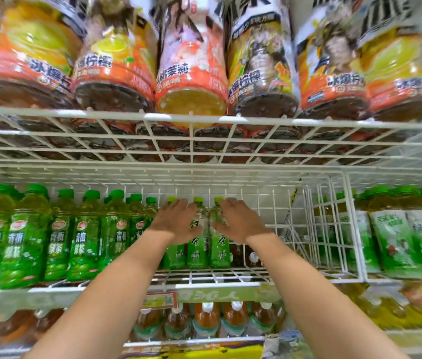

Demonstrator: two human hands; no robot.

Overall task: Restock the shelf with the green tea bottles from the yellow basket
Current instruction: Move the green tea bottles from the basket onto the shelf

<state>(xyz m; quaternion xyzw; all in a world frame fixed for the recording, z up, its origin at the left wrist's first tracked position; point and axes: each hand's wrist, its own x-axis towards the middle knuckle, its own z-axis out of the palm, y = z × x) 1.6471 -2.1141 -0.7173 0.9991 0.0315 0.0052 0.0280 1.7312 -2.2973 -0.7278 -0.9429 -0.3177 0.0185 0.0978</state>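
Note:
Three green tea bottles [197, 251] with light green caps stand side by side at the back of the middle wire shelf [212, 277]. My left hand [176, 221] wraps around the upper part of the left bottle, its fingers touching the middle one. My right hand [238, 220] grips the upper part of the right bottle [219, 251]. Both arms stretch forward into the shelf. A yellow strip [204, 352], maybe the basket, shows at the bottom edge, mostly out of view.
Darker green plum tea bottles [57, 237] fill the shelf to the left. A wire divider [349, 226] walls off the right side, with open shelf between it and my right hand. Large orange-labelled bottles [191, 73] sit on the rack above, brown tea bottles [207, 320] below.

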